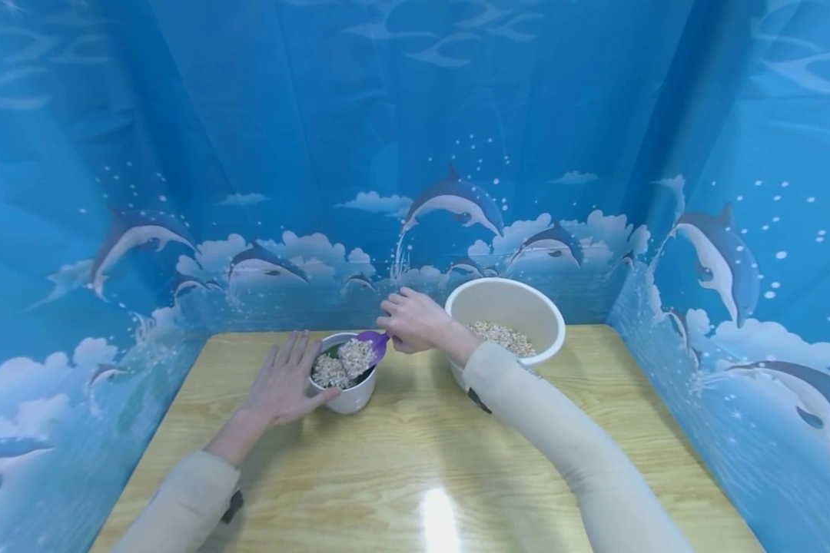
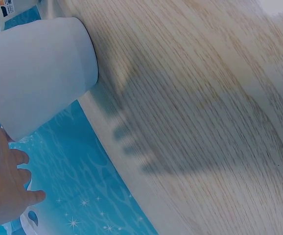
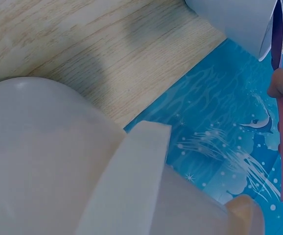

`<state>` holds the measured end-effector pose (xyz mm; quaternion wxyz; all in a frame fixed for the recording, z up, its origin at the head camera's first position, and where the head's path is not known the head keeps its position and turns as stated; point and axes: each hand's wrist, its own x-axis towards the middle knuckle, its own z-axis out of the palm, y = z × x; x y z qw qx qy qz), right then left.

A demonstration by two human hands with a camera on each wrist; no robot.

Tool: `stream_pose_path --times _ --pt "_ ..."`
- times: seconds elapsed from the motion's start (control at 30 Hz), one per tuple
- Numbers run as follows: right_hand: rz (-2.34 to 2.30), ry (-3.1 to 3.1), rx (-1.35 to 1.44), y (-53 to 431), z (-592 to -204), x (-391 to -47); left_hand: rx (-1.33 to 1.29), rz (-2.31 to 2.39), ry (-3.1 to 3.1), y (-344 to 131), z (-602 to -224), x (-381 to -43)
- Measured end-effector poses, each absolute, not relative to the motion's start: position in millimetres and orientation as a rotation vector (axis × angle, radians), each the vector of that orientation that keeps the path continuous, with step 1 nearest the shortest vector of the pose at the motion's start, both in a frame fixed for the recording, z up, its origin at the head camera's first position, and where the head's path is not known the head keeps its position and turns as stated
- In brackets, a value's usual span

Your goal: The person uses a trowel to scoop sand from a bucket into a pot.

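Blue dolphin-print sheeting point(image 1: 387, 115), smooth with soft folds, walls in a pale wood-grain tabletop point(image 1: 401, 468) with a glossy light patch near the front edge. Far left: light, plain sleeve point(image 1: 187, 499), then left hand point(image 1: 283, 388) – fingers straight, gripping nothing, laid against the left side of the small white pot point(image 1: 354, 399), thumb out by the near rim. Pot is round, smooth-walled, narrowing to its base, upright on the tabletop left of centre. Inside: pale, coarse granules point(image 1: 330, 372) plus something dark green, can't tell what. Purple scoop point(image 1: 377, 343) sits over the pot's right rim, its bowl heaped with the same kind of granules, above the opening. Right hand point(image 1: 415, 321) has its fingers clamped on the scoop handle. Right sleeve point(image 1: 546, 430) crosses in front of the big white tub point(image 1: 508, 288) – round, wide-mouthed, thick-rimmed, beige-grey loose granules point(image 1: 501, 338) low inside, well below the rim.
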<state>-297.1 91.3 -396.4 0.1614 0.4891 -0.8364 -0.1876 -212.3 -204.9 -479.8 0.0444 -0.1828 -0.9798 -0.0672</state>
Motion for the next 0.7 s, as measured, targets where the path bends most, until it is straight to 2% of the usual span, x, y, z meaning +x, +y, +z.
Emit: stream_pose_path --times 0.7 --pt "-0.603 -2.407 1.384 92.2 -388.6 -302.7 -0.570 -0.211 -2.987 -204.7 -480.3 -213.2"
